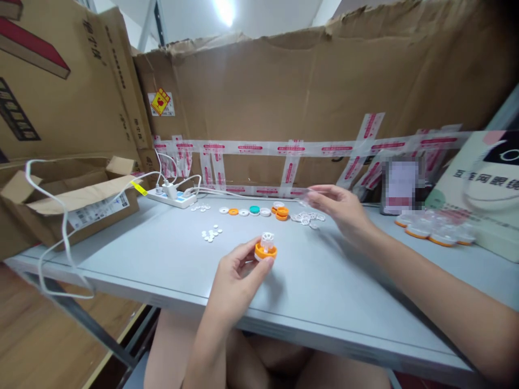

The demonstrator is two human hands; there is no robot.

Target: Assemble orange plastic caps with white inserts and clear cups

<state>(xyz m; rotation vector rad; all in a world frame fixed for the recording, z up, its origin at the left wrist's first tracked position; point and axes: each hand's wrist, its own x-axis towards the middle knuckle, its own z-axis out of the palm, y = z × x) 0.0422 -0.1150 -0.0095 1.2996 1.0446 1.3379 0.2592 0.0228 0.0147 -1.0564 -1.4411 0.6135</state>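
Observation:
My left hand (239, 278) grips a small round orange piece (265, 253) just above the table. A clear part with a white spoked wheel (267, 238) stands upright in the middle of it. Farther back, my right hand (338, 208) is raised with its fingertips pinched around a clear plastic piece (305, 194), whose shape is hard to make out. Beneath those fingertips lies a loose heap of small white spoked parts (307, 218). Stacked orange rings (281, 214) are left of the heap, beside a row of white, orange and teal rings (254, 209).
Small white discs (211, 233) lie on the grey table (162, 254) at the left. A power strip (174, 199) with white cables and an open carton (89, 200) stand behind them. At the right are a phone (399, 183), clear-domed orange pieces (438, 229) and a box (486, 189).

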